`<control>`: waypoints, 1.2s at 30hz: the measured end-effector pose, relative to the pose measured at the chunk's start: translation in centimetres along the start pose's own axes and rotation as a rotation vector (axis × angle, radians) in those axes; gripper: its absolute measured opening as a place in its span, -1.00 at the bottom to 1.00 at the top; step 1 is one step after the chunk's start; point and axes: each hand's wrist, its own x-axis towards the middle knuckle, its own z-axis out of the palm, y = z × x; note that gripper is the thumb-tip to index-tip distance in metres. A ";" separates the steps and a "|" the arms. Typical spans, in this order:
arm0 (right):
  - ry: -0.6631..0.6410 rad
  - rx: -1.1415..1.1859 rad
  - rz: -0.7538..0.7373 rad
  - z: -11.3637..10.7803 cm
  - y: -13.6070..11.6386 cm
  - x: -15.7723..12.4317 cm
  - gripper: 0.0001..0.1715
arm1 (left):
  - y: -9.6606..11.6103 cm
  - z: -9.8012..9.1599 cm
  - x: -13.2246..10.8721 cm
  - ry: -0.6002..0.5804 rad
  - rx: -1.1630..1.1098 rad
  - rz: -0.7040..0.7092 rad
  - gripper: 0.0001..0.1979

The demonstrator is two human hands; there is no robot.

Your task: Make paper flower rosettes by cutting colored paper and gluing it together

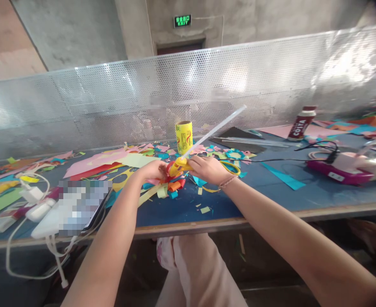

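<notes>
My right hand (205,167) is wrapped round a yellow hot glue gun (179,166), and a long translucent glue stick (218,129) juts up and right from its back end. My left hand (154,170) pinches red paper (169,172) close against the front of the gun; its fingertips are partly hidden. Just below the gun hang looped paper strips in orange (176,185), pale yellow (162,190) and blue (173,195). Whether the nozzle touches the paper I cannot tell. A yellow cardboard tube (184,138) stands upright right behind.
Paper scraps (207,152) cover the blue table (188,215). Spare glue sticks (252,141) lie on a dark sheet. At right are a brown bottle (302,123) and a purple power strip (339,172) with cords. A tablet (94,204) and white cables (15,256) lie left.
</notes>
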 end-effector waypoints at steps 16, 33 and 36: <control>-0.001 0.000 -0.040 -0.1 0.6 -0.3 -0.67 | 0.5 0.1 -0.4 0.004 -0.002 0.026 -0.81; 0.051 0.022 -0.048 -0.1 1.0 -0.5 -0.66 | 0.4 -0.2 -0.1 0.015 0.040 0.031 -0.82; 0.055 0.025 -0.044 -0.2 1.0 -0.5 -0.65 | 0.5 -0.1 -0.2 0.029 0.035 0.019 -0.83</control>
